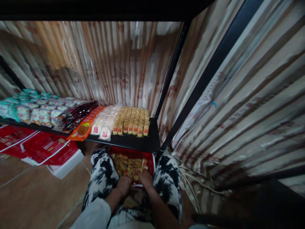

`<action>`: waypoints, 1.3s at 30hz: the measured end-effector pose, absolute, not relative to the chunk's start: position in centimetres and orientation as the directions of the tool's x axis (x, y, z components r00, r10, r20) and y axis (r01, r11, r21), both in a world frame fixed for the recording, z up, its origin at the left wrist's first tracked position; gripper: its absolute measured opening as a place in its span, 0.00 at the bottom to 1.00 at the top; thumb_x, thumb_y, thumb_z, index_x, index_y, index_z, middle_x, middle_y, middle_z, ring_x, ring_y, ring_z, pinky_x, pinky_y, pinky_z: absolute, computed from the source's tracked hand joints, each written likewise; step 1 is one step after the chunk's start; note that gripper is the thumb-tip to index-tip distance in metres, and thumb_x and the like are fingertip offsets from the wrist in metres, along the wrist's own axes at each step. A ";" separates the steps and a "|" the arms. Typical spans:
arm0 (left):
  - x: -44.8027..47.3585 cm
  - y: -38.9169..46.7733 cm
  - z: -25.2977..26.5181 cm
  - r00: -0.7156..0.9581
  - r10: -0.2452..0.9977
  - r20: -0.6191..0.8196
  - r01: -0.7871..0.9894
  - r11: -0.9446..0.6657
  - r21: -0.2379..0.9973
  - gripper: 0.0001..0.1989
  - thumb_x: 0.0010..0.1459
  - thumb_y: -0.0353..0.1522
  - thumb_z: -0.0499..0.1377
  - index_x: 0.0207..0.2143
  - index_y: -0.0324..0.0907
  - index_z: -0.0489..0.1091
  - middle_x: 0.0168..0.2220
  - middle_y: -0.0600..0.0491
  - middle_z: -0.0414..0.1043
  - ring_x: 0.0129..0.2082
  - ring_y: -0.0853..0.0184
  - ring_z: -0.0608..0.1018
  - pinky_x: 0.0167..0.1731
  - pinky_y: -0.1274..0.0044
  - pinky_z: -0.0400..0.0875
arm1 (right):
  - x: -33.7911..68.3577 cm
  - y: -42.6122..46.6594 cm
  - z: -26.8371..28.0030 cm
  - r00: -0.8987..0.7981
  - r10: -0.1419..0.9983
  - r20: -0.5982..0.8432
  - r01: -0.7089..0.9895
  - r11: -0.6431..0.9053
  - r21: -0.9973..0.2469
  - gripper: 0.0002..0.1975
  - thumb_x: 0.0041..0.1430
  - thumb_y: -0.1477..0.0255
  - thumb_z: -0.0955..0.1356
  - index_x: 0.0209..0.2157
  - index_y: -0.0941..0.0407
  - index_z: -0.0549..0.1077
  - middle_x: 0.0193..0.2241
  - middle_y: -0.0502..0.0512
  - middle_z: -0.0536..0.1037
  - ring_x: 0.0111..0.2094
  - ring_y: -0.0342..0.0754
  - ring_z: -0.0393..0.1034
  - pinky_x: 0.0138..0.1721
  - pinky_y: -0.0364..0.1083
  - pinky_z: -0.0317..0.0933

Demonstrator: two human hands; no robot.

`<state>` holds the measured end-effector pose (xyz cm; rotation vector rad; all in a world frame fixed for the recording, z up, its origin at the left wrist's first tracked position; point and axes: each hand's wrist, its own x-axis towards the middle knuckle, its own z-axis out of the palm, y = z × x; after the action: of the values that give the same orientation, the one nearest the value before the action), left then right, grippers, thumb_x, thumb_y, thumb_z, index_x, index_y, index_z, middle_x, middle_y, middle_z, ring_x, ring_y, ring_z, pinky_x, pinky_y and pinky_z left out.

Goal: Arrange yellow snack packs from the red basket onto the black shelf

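The left hand (125,184) and the right hand (145,178) are side by side at the near edge of a red box (153,160), fingers down among the small wrapped snacks (121,163) in it; the fingertips are too hidden and blurred to tell how far open either hand is, or whether it has hold of a snack; the box sits between two knees in black-and-white trousers (105,171), just below the front edge of a black shelf (143,143), near its right corner.

On the shelf, yellow packets (133,119) stand in close rows near the right end; to their left come white round packets (105,124), then an orange bag (83,127) jutting over the front edge, a pile of dark shiny packets (78,114), white packets (43,113) and, at the left end, green packets (8,108); red-and-white boxes (56,148) lie on the floor (47,197) under the shelf's left part; a striped curtain (119,63) hangs along the back edge.
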<state>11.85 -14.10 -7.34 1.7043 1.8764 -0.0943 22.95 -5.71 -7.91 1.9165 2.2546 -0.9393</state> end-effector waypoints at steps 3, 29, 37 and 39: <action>11.6 -14.0 -7.4 -0.003 0.889 -0.459 0.920 0.182 0.348 0.15 0.53 0.33 0.51 0.40 0.41 0.73 0.42 0.45 0.75 0.45 0.59 0.75 0.44 0.73 0.66 | 22.7 -5.6 -7.0 -0.197 0.915 -0.352 0.894 0.020 -0.448 0.21 0.60 0.64 0.55 0.47 0.61 0.67 0.38 0.65 0.78 0.42 0.54 0.73 0.40 0.47 0.63; 6.7 5.5 9.5 -0.129 0.990 0.063 0.529 0.014 0.849 0.26 0.56 0.34 0.53 0.57 0.44 0.56 0.43 0.53 0.73 0.38 0.70 0.75 0.42 0.77 0.69 | 18.8 7.8 4.9 -0.119 0.970 0.211 0.401 0.242 -0.884 0.24 0.58 0.64 0.58 0.56 0.57 0.56 0.43 0.58 0.74 0.39 0.47 0.71 0.41 0.45 0.65; 5.6 17.2 12.0 -0.120 0.982 0.147 0.545 -0.059 0.836 0.19 0.53 0.29 0.55 0.49 0.41 0.66 0.40 0.52 0.75 0.34 0.71 0.76 0.41 0.77 0.70 | 17.2 16.9 8.0 0.048 0.958 0.284 0.408 0.241 -0.881 0.16 0.56 0.66 0.60 0.45 0.55 0.65 0.39 0.55 0.76 0.40 0.48 0.71 0.43 0.45 0.62; 5.5 19.3 12.0 -0.102 0.979 0.175 0.547 -0.092 0.832 0.18 0.52 0.27 0.55 0.47 0.38 0.68 0.41 0.50 0.75 0.36 0.71 0.76 0.42 0.77 0.69 | 17.0 19.0 7.8 0.054 0.956 0.289 0.426 0.240 -0.872 0.16 0.56 0.68 0.60 0.46 0.55 0.66 0.41 0.55 0.75 0.43 0.48 0.69 0.45 0.45 0.61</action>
<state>5.49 19.29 12.03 1.6635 1.6747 1.1044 16.99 18.98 7.83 2.5781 2.9482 -1.3099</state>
